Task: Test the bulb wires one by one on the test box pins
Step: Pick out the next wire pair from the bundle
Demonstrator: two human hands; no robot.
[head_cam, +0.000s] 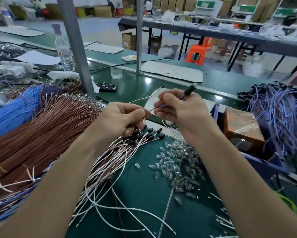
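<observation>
My right hand [178, 109] pinches a blue-purple bulb wire [187, 93] whose black socket end points up and to the right. My left hand [122, 117] is curled beside it, fingertips close to the wire's lower end, holding a thin wire; exactly what it grips is hard to tell. Below the hands lies a bundle of white and brown wires with black sockets [140, 136]. The brown test box [242, 129] sits to the right of my right hand, apart from it. A pile of small clear bulbs [175, 167] is spread on the green table.
Thick bundles of brown wires [46, 127] and blue wires [12, 109] fill the left side. A heap of blue-purple wires [278, 107] lies at the right. A grey post [77, 48], a water bottle [63, 48] and a small jar [116, 72] stand behind.
</observation>
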